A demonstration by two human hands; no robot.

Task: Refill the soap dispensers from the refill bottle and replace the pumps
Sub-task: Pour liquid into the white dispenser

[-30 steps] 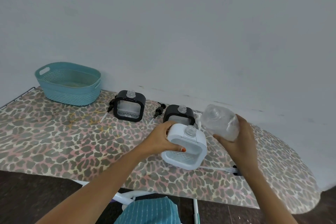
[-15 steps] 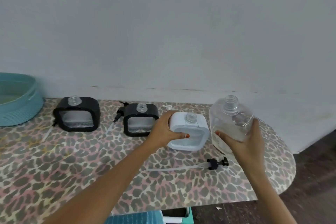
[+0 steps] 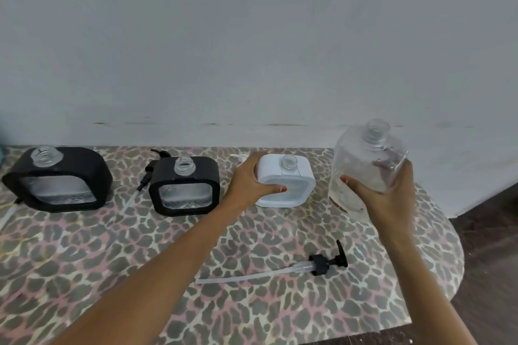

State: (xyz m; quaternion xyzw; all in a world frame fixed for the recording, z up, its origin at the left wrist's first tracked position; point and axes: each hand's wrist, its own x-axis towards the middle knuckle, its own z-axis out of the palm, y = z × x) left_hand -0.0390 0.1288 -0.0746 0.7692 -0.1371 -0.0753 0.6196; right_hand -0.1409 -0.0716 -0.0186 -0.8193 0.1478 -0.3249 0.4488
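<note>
L hand [image 3: 246,182] was clamped on the white dispenser [image 3: 291,185] at centre frame, thumb across its clear front; it stood upright on the leopard-print table [image 3: 112,260], neck open. R hand [image 3: 389,193] gripped the clear refill bottle [image 3: 361,165] at right of frame, upright, cap off, just beside the white one. Two black dispensers [image 3: 59,179] [image 3: 185,185] stood at left, necks open. One pump [image 3: 322,263] lay flat at lower centre-right, w/ its tube pointing left; another pump [image 3: 148,173] lay between the black ones.

Clear glossy plastic refill bottle [image 3: 364,165], far right. White matt plastic dispenser [image 3: 291,179], clear neck. Two black matt plastic-framed dispensers [image 3: 183,185] [image 3: 57,178], left. Leopard-print cloth table cover [image 3: 84,255]. Near: black plastic pump [image 3: 319,263], translucent tube.
</note>
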